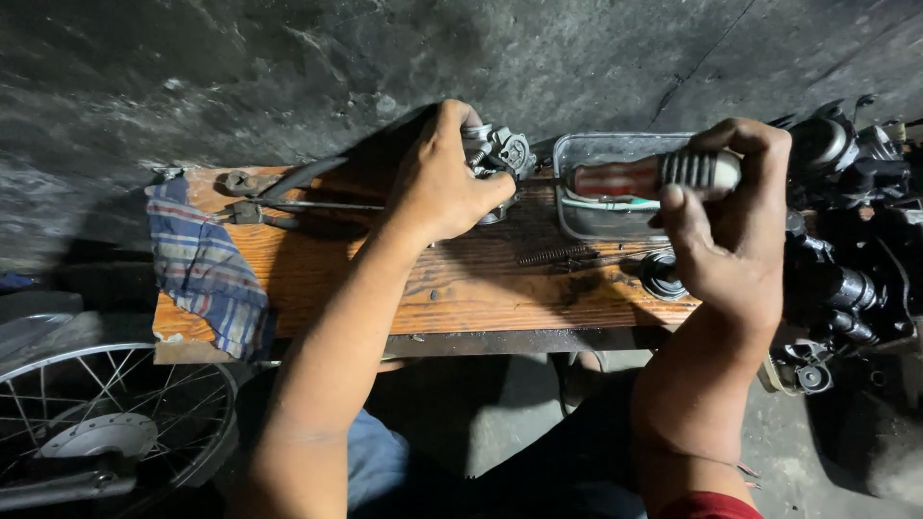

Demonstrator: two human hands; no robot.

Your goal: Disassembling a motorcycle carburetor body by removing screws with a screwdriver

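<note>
Dim; hard shadows, dark edges.

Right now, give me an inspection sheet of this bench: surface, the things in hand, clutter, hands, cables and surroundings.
Surface: worn wooden board, oil-stained, on a dark concrete floor.
Job's things: small metal engine part, gripped at the board's far edge; screwdriver with red and grey ribbed handle, held over a metal tray.
Clutter: checked rag draped over the left end; pliers and wrench beside it; coil spring; round black cap.
Hands: left hand closed on the engine part; right hand closed on the screwdriver handle.
Cables: nothing seen.
Surroundings: spoked wheel lower left; dark engine assembly at right.
</note>
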